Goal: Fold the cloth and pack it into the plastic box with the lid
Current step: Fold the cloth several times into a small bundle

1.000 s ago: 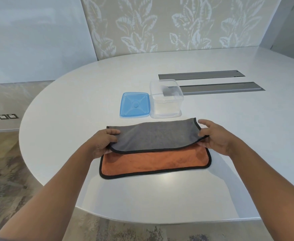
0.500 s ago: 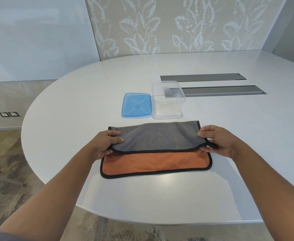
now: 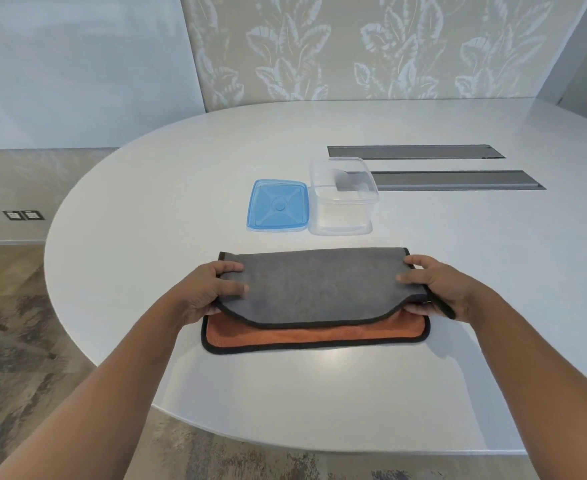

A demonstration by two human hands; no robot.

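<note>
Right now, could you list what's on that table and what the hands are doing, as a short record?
cloth: grey over orange, half folded
left hand: pinching the cloth's left corner
right hand: pinching the right corner
plastic box: clear, open, empty, behind the cloth
lid: blue, flat on the table, left of the box

Bare table around cloth; box beyond.

Illumination is bright, soft and even. The white table carries a faint overhead glare patch near its front edge, just below the cloth. Shadows are weak and diffuse. Wide-angle distortion bends the table edge and wall lines toward the borders. The floor at lower left appears smeared.
</note>
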